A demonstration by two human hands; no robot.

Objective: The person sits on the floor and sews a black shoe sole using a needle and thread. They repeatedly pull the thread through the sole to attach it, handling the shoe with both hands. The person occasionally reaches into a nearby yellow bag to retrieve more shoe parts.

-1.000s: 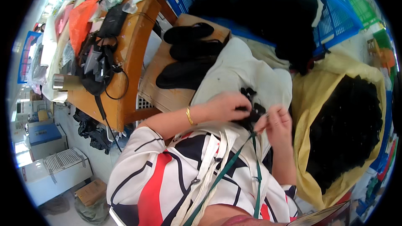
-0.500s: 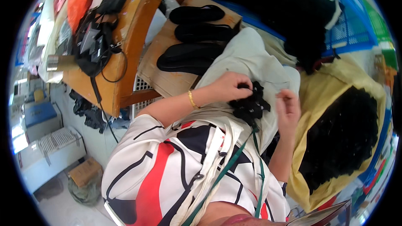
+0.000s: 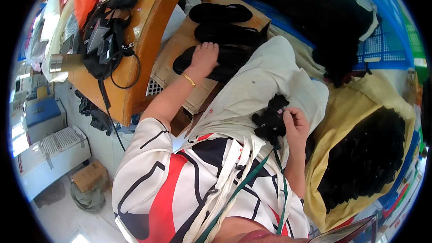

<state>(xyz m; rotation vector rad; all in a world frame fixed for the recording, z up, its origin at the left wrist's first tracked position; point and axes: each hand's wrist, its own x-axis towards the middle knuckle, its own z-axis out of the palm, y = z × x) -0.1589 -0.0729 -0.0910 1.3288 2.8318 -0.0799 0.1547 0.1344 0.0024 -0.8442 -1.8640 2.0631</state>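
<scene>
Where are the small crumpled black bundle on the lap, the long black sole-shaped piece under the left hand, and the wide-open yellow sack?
Small crumpled black bundle (image 3: 270,120): head view, its middle.
Long black sole-shaped piece (image 3: 231,56): head view, its upper face, toward the right.
Wide-open yellow sack (image 3: 344,123): head view, its left wall.

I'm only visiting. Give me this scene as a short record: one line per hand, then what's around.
Left hand: on the nearest black shoe-shaped item
Right hand: fingertips at the black bundle; grip unclear
Lap: black bundle on pale cloth
Cardboard box: three shoe-shaped items
Right side: yellow sack, black contents
Beyond lap: blue crate
</scene>
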